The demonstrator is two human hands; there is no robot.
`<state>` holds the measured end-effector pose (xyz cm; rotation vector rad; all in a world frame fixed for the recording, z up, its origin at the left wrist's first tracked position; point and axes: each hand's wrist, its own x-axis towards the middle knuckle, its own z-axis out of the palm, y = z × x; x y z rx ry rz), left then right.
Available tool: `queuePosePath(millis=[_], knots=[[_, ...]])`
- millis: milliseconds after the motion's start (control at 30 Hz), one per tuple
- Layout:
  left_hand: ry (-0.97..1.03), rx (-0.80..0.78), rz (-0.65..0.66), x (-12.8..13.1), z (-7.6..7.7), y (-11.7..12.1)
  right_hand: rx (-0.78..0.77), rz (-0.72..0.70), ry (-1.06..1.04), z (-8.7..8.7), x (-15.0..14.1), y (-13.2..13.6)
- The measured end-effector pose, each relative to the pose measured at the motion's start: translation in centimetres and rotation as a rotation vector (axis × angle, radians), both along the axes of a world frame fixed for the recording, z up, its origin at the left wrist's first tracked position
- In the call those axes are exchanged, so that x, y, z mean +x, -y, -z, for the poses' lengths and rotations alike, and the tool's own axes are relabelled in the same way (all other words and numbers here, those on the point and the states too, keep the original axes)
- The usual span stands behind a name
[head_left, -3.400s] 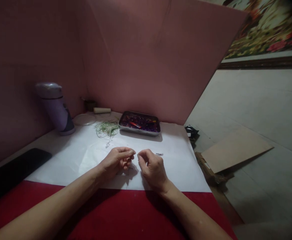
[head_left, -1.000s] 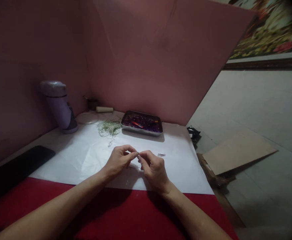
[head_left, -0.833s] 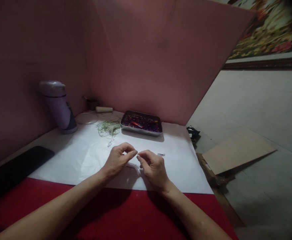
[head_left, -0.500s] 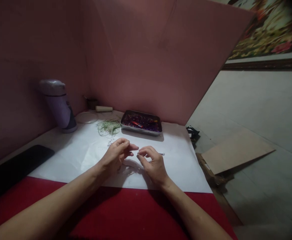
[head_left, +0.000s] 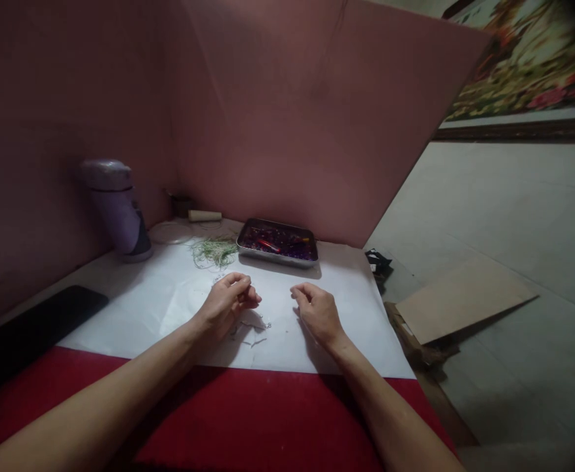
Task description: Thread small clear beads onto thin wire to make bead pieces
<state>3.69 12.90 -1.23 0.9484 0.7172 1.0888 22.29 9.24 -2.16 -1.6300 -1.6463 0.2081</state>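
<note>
My left hand [head_left: 228,301] is above the white paper, its thumb and index finger pinched together on something too small to make out. To its right, my right hand [head_left: 317,311] is also closed in a pinch, and whatever lies between those fingertips cannot be seen. A gap separates the two hands. Below my left hand, a thin dark strand with small shiny bits [head_left: 257,326] lies on the white paper [head_left: 356,328]. A pile of green thread [head_left: 214,252] rests beyond the left hand.
A metal tray [head_left: 277,261] of dark purple beads holds a red tool [head_left: 268,245]. At the left stand a purple bottle [head_left: 117,210] and a black flat object [head_left: 61,318]. A wooden stick [head_left: 205,216] lies by the pink wall [head_left: 287,131]. Cardboard [head_left: 464,301] is at the right.
My hands have drawn apart: the right hand moved to the right, and the left hand's extended finger has curled in. The strand on the paper shows more clearly.
</note>
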Motion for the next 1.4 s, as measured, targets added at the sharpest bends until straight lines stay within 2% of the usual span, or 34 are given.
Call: queuePosePath(millis=[167,333,567,900,967,1100,1400], knots=[[0.012,-0.006,-0.004,-0.1,-0.3,0.0,-0.075,0.013,0.062,-0.3,0.8,-0.2],[0.044,0.003,-0.002,-0.3,0.0,-0.3,-0.106,-0.040,0.102,0.4,0.6,-0.3],[0.043,-0.013,-0.025,-0.5,-0.2,-0.3,-0.077,-0.110,0.196,1.5,-0.3,0.0],[0.040,-0.019,-0.033,-0.5,-0.6,-0.2,-0.085,-0.132,0.156,1.2,-0.7,0.1],[0.040,-0.021,-0.042,-0.6,-0.7,-0.2,-0.089,-0.128,0.047,1.0,-0.9,0.2],[0.071,-0.021,-0.069,-1.0,-1.4,-0.3,-0.245,-0.186,-0.478,0.2,-0.4,-0.1],[0.166,0.012,-0.093,-2.4,-2.0,-1.3,-0.228,-0.132,-0.942,0.3,1.2,-0.9]])
